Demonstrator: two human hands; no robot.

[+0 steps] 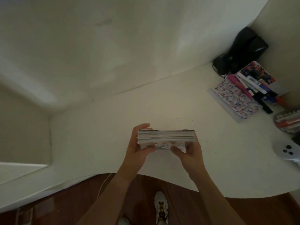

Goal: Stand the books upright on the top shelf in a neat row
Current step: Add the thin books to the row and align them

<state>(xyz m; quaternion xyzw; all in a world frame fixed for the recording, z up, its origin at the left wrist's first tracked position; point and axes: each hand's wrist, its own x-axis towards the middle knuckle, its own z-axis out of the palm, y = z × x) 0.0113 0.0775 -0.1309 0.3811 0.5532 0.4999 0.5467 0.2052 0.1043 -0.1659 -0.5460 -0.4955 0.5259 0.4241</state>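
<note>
A small stack of thin books (165, 137) is held upright over the white shelf surface (113, 127), page edges facing up toward me. My left hand (139, 146) grips the stack's left end, fingers curled round its far side. My right hand (191, 153) holds the right end, thumb on the near cover. Whether the books' lower edge touches the shelf is hidden by my hands.
At the back right stand a black device (243, 47) with cables, a patterned sheet (233, 98) with several markers (250, 88) on it, a pencil case (287, 120) and a white controller (289, 153). The white wall (97, 46) rises behind. Below the shelf edge is dark wooden floor (78, 200).
</note>
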